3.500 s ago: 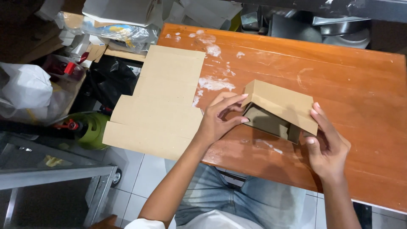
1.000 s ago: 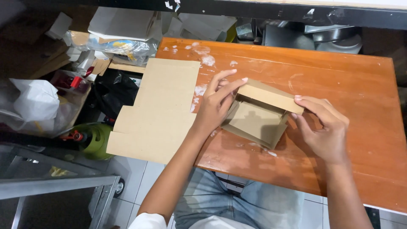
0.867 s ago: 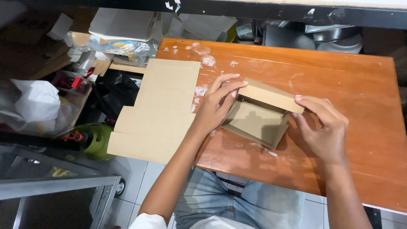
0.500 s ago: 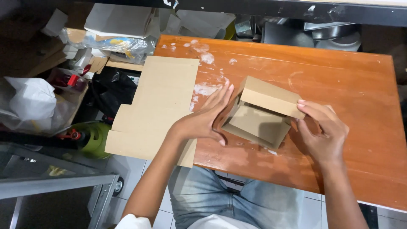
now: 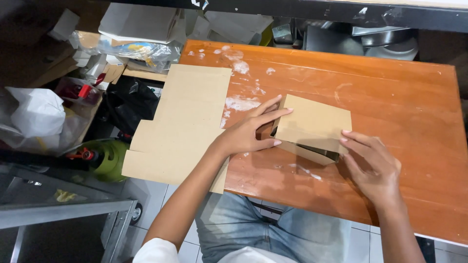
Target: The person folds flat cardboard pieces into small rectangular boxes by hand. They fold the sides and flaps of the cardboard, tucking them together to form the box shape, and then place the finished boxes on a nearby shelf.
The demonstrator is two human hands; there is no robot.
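Note:
A small brown cardboard box (image 5: 312,127) sits on the orange wooden table (image 5: 399,97), its lid flap folded down almost flat over the opening. My left hand (image 5: 248,134) presses its fingers against the box's left side and lid edge. My right hand (image 5: 373,165) rests its fingertips on the box's lower right corner. A stack of flat, unfolded cardboard blanks (image 5: 180,124) lies over the table's left edge, under my left forearm.
White smears (image 5: 239,104) mark the tabletop. Left of the table, on the floor, are a white plastic bag (image 5: 36,114), a green gas cylinder (image 5: 105,158), a black bag (image 5: 129,100) and piled white boxes (image 5: 136,22). Metal pans (image 5: 385,41) sit behind the table.
The box stood open with its inside showing; now the lid flap has come down over the opening. Both hands stayed on the box's sides.

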